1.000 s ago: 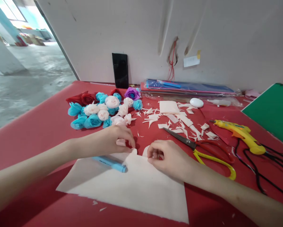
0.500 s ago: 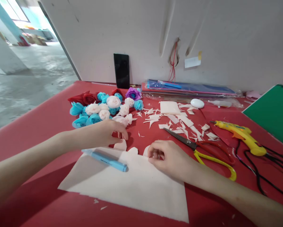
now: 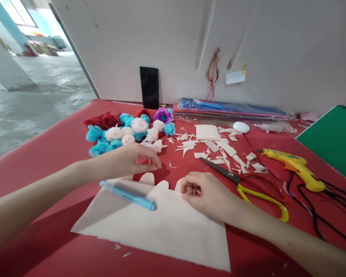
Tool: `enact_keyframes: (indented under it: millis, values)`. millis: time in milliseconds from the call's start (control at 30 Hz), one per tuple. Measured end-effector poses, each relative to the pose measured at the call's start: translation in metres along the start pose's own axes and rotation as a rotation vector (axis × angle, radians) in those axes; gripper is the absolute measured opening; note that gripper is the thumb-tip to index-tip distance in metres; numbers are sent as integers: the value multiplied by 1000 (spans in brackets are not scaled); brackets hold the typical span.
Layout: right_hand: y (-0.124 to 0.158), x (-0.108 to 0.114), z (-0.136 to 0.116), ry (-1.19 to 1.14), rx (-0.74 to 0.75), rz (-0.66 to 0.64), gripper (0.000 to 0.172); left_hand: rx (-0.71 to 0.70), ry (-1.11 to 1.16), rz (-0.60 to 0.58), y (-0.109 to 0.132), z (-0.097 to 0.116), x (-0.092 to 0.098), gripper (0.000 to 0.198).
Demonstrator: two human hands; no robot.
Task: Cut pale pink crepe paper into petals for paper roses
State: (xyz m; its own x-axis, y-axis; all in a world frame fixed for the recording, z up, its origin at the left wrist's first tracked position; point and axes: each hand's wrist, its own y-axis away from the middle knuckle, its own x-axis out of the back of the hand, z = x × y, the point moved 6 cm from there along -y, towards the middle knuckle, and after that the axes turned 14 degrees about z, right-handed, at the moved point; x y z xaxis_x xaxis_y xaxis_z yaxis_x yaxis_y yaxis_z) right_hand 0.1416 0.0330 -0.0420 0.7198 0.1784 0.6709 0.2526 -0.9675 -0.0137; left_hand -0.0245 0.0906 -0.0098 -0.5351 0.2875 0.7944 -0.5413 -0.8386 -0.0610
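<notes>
My left hand hovers above the back edge of a large pale sheet of paper, its thumb and fingers apart with nothing visible between them. Under and beside it lie small rounded paper petals, with another petal nearer the middle. My right hand rests on the sheet's back right edge, fingers curled together. A pale petal shows right at its fingertips; whether they grip it is hidden. A light blue marker lies across the sheet's left part.
Red, blue, white and purple paper flowers lie at the back left. Pale scraps, scissors and a yellow glue gun lie to the right. A black phone leans on the wall beside wrapped paper sheets.
My left hand has risen slightly and shifted right, away from a petal, uncovering more of it. My right hand stays in place.
</notes>
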Motion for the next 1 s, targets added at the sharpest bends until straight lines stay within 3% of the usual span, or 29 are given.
enact_keyframes:
  millis: [133, 333, 1000]
  values:
    - [1, 1, -1, -7, -9, 4, 12, -36, 28, -13, 2, 8, -12, 15]
    - [1, 3, -3, -7, -5, 16, 9, -70, 24, -21, 0, 5, -27, 17]
    - [2, 7, -7, 36, 38, 42, 8, -31, 17, -31, 0, 4, -32, 18]
